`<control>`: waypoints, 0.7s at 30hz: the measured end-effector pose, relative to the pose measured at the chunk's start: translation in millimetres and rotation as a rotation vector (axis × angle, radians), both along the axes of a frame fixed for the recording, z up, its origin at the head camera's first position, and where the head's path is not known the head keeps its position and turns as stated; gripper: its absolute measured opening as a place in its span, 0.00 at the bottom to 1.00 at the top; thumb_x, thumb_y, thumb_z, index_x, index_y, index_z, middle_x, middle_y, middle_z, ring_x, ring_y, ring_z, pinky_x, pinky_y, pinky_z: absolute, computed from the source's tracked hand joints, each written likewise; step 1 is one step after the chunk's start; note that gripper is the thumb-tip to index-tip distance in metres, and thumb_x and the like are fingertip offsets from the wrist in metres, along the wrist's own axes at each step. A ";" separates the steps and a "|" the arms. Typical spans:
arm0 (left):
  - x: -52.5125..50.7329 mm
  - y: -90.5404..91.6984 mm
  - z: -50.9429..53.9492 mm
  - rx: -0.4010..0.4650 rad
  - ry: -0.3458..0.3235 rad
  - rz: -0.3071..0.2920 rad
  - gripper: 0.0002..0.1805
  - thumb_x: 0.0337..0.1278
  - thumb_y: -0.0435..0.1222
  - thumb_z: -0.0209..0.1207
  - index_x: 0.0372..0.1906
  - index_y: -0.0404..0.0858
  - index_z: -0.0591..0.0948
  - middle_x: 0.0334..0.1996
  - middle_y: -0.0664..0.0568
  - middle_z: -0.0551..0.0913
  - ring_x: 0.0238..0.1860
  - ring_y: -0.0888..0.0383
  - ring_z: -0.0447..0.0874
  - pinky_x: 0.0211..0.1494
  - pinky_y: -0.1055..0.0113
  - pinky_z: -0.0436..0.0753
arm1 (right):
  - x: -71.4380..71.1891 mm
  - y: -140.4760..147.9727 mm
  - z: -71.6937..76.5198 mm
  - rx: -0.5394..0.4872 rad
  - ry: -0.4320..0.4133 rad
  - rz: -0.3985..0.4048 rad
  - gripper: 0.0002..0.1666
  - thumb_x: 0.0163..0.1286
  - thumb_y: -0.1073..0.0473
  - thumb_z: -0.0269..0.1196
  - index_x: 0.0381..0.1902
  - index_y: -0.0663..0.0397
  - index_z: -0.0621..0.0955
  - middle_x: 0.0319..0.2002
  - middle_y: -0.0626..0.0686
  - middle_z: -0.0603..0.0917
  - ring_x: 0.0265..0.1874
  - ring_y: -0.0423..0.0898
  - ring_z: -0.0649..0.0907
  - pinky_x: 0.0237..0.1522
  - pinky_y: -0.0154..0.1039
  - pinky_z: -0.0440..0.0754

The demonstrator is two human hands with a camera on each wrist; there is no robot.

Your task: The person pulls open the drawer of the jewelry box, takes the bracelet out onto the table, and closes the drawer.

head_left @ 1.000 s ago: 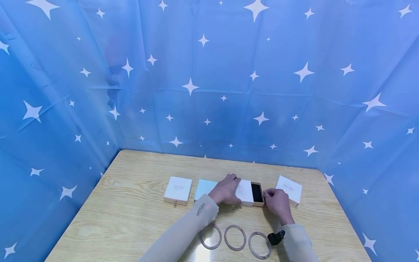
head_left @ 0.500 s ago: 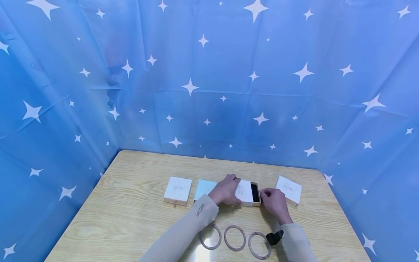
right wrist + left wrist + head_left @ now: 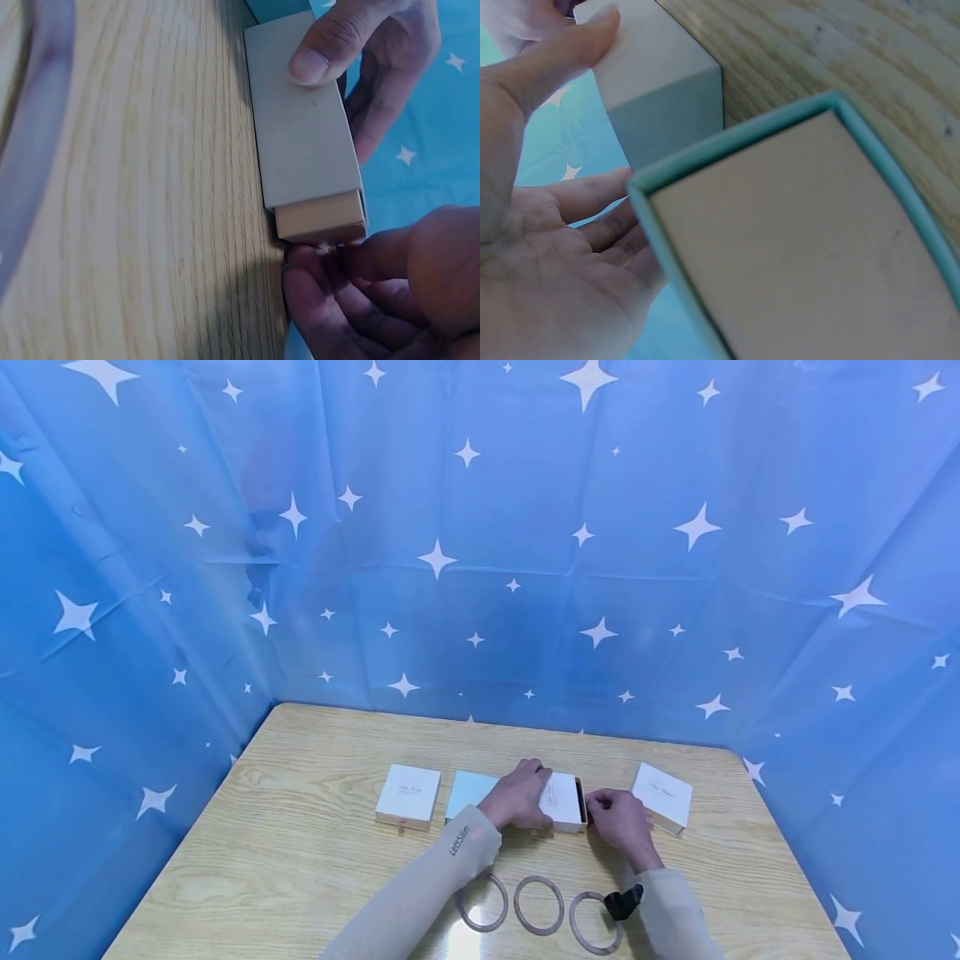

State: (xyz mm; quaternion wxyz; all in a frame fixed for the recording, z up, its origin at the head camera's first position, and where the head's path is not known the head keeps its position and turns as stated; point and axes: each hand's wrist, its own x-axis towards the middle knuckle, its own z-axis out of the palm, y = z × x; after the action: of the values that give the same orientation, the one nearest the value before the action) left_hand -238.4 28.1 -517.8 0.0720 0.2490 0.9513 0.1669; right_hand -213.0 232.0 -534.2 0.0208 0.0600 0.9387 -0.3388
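Observation:
A white box sleeve sits mid-table, its tan drawer showing only a short way out of the right end. My left hand grips the sleeve, thumb on its near side and fingers behind. At the drawer's end, my right hand has thumb and curled fingers pinched together; whatever small part lies between them is mostly hidden. A light blue box stands just left of the sleeve, partly behind my left hand, and its tan drawer end looms close in the left wrist view.
White boxes rest at far left and right, the right one turned at an angle. Near the front lie three rings, left, middle and right. A blue starry curtain backs the wooden table.
The drawer has slid leftward into the white sleeve, covering most of its dark inside. My right hand has moved left along with it. My left hand has stayed in place.

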 end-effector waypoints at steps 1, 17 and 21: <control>0.0 0.3 0.3 -0.001 0.000 0.000 0.49 0.47 0.52 0.77 0.74 0.39 0.71 0.63 0.51 0.76 0.60 0.58 0.72 0.59 0.68 0.80 | 0.0 -0.9 0.1 -0.012 0.001 0.004 0.14 0.74 0.59 0.60 0.44 0.61 0.89 0.33 0.54 0.90 0.27 0.42 0.81 0.28 0.35 0.75; 2.3 -0.2 2.3 -0.008 -0.002 0.001 0.50 0.47 0.53 0.77 0.75 0.39 0.70 0.63 0.51 0.76 0.61 0.57 0.72 0.58 0.67 0.80 | 1.0 -9.1 0.2 -0.048 -0.012 0.040 0.13 0.75 0.58 0.60 0.42 0.58 0.89 0.27 0.49 0.87 0.24 0.41 0.79 0.26 0.33 0.73; 2.7 0.4 3.6 -0.018 -0.010 0.005 0.51 0.47 0.52 0.77 0.75 0.39 0.69 0.65 0.50 0.75 0.63 0.57 0.72 0.62 0.67 0.80 | 1.8 -8.3 2.7 -0.102 -0.045 0.058 0.13 0.77 0.57 0.59 0.44 0.58 0.87 0.28 0.51 0.86 0.24 0.42 0.81 0.25 0.34 0.76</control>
State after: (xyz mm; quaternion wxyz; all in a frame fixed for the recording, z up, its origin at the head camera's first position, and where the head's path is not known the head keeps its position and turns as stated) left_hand -235.8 28.5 -514.2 0.0787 0.2452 0.9530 0.1597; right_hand -211.2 223.7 -531.5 0.0547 0.0394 0.9209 -0.3839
